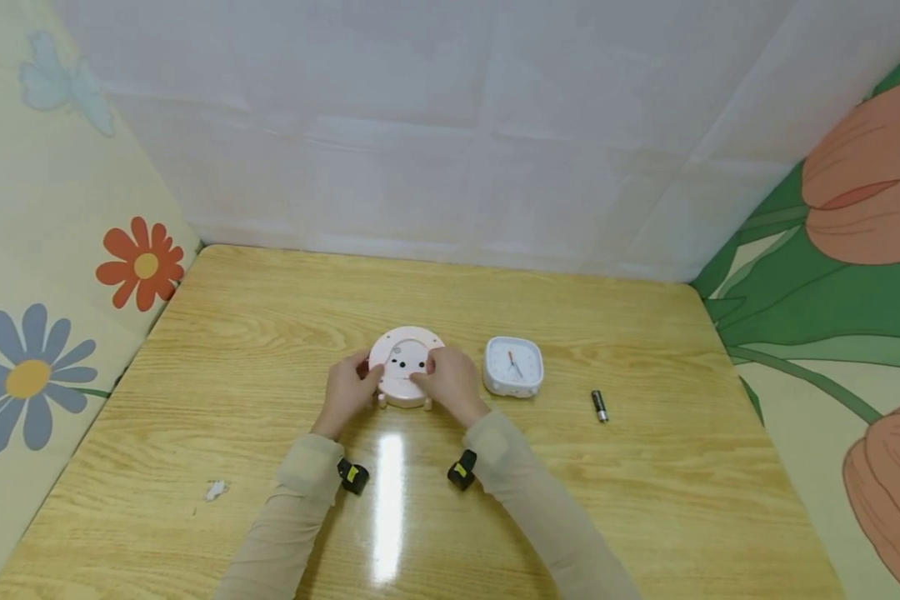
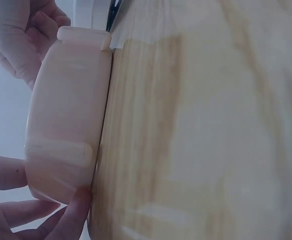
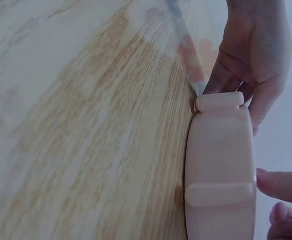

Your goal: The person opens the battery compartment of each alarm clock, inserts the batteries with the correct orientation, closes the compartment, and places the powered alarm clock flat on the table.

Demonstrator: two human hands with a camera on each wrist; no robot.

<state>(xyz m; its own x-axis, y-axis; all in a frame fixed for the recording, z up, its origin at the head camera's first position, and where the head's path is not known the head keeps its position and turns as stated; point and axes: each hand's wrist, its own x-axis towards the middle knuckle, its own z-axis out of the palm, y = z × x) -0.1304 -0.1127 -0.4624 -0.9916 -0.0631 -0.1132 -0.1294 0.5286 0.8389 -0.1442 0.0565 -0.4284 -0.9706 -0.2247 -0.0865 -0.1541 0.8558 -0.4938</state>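
Head: pink clock (image 1: 402, 381) lies back-up between left grip (image 1: 351, 387), pinching it, and right grip (image 1: 453, 382), closure unclear; left wrist: glossy shell (image 2: 68, 95) — likely light, stiff, slippery; right wrist: side wall (image 3: 219, 150) — probably the safest hold.

The head view looks forward and down from high over the glossy yellow wood-grain table (image 1: 645, 500); both wrist views, seemingly rolled sideways, look forward from low and close, sharing the footed edge of a round pale-pink plastic device (image 1: 402, 392).
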